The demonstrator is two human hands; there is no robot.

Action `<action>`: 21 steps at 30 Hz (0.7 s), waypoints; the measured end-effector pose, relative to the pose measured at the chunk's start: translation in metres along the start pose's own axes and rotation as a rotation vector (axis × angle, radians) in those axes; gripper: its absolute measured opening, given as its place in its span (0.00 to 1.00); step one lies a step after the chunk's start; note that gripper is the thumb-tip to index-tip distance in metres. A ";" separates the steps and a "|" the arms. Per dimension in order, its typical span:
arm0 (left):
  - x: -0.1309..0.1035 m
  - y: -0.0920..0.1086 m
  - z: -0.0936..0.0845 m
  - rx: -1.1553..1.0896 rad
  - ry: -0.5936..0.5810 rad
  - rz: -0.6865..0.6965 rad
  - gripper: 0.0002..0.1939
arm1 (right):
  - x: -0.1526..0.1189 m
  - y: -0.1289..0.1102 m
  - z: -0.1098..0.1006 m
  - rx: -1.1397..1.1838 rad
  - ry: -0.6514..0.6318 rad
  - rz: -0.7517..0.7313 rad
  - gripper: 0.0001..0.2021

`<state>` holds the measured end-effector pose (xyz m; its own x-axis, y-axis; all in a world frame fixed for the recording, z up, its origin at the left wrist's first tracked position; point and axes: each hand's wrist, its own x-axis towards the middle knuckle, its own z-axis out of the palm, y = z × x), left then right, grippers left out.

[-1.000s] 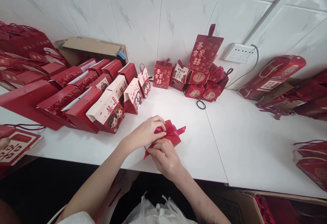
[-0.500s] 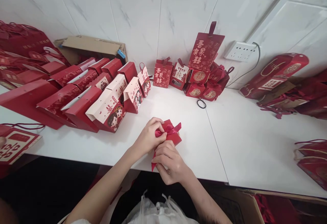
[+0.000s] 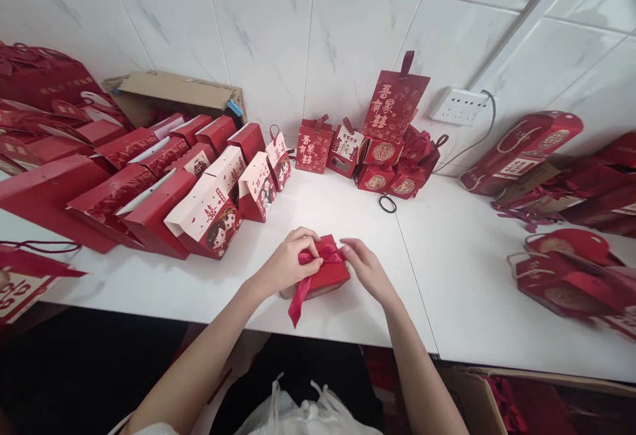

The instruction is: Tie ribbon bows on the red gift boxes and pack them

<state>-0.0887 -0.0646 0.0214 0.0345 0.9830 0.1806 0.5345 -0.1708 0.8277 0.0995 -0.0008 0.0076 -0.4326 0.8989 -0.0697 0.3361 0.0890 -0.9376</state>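
Observation:
A small red box [image 3: 325, 281] lies on the white table [image 3: 365, 312] in front of me, with a pink-red ribbon [image 3: 299, 299] tied in a bow on its top. One ribbon tail hangs over the near left side. My left hand [image 3: 294, 261] pinches the bow's left loop between thumb and fingers. At the bow's right side, my right hand [image 3: 366, 266] has its thumb and forefinger closed on the ribbon's right end; the fingertips partly cover it.
Rows of red gift boxes [image 3: 206, 220] stand at the left before a cardboard box [image 3: 179, 94]. More boxes [image 3: 382, 152] are stacked by the wall, near a black ring [image 3: 387, 204]. Red bags [image 3: 561, 283] lie at the right, below a power strip [image 3: 458, 106].
My right hand has moved from the near-side ribbon tail up to the bow's right side. The tail now hangs loose. Red bags at the right have come further into view.

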 end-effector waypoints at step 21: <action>0.009 -0.003 -0.011 -0.021 -0.143 0.024 0.06 | -0.059 -0.015 -0.025 0.119 -0.339 0.287 0.09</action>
<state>-0.0992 -0.0565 0.0265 0.1676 0.9780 0.1243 0.5143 -0.1943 0.8353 0.1411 -0.0445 0.0343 -0.5924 0.6867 -0.4213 0.3922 -0.2110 -0.8954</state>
